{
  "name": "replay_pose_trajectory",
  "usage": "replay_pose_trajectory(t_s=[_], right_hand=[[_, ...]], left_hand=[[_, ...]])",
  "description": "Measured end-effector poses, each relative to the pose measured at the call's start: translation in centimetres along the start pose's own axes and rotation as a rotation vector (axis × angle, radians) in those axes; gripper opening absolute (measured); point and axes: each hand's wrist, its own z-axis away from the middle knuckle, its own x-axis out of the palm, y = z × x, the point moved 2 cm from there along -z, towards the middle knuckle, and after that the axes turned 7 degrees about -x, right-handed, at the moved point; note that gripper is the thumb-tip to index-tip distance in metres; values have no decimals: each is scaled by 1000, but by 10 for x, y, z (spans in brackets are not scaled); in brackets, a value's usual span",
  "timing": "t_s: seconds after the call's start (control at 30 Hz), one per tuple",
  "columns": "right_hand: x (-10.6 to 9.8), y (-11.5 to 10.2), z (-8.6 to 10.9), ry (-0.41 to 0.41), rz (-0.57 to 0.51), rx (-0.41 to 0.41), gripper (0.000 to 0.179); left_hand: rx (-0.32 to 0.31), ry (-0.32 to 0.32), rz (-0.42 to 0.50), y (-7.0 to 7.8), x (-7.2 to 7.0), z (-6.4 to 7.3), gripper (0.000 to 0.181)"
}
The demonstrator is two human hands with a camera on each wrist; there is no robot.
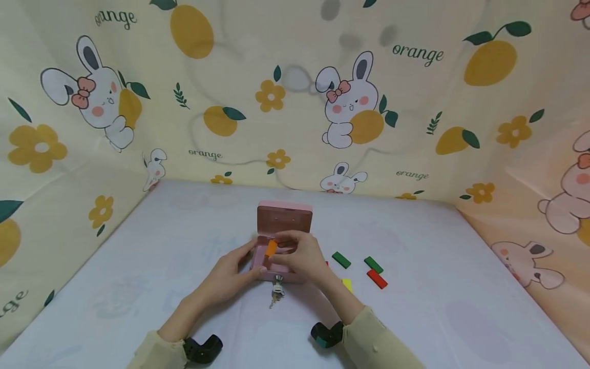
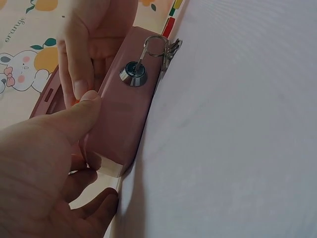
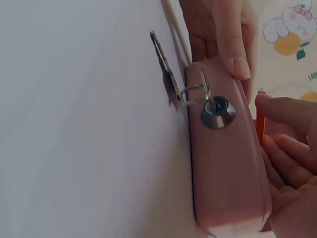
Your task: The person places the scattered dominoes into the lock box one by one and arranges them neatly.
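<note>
Left hand [image 1: 226, 278], half curled, grips the open pink lockbox [image 1: 294, 277] at its nine-o'clock side, while the right hand [image 1: 301, 256] finger-pinches an orange block [image 1: 271, 248] over its interior, keys [image 1: 276, 296] at six o'clock.

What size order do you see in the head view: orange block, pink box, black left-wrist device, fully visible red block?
Pink box
Black left-wrist device
Orange block and red block: too alike to rank; the right hand grips the orange one.
</note>
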Motion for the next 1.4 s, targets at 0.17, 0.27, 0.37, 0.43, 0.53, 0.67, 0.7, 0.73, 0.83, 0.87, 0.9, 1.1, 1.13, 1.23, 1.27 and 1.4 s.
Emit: replay_pose_trajectory(t_s=[0.17,0.27,0.37,0.43,0.53,0.67,0.7,0.73,0.83,0.87,0.9,1.1,1.13,1.23,1.27,1.4], right_hand=[[7,1,-5,-11,-2,-3,44],[9,3,-7,-44,-13,10,42],[11,4,-11,-87,0,26,41],[13,4,-13,-106,15,36,41],[16,5,-16,-108,41,54,41],[21,12,-19,-96,79,73,36],[23,13,-19,-93,88,74,35],[24,14,-20,-90,90,72,34],[26,14,-21,-77,91,73,32],[26,14,-21,-74,86,74,32],[26,14,-21,-74,80,76,32],[28,12,-21,-92,46,75,34],[28,13,-21,-95,39,77,34],[28,13,-21,-95,29,88,33],[28,13,-21,-95,28,91,33],[29,11,-23,-90,34,88,32]], left_hand=[[-12,-9,24,0,0,0,77],[-13,-13,20,0,0,0,79],[-16,-9,11,1,-1,1,80],[-20,-10,13,1,-1,1,80],[-20,-15,18,2,0,0,80],[-12,-21,5,3,2,-1,79],[-13,-20,1,4,2,-1,79],[-12,-17,-4,4,2,0,78],[-8,-13,-6,4,2,0,77],[-9,-13,-6,4,3,1,77],[-11,-12,-9,3,3,1,77],[-23,-10,-19,1,4,1,79],[-26,-10,-17,0,4,1,79],[-36,-10,-21,0,4,1,80],[-36,-10,-21,-1,4,1,80],[-19,1,-22,0,1,2,79]])
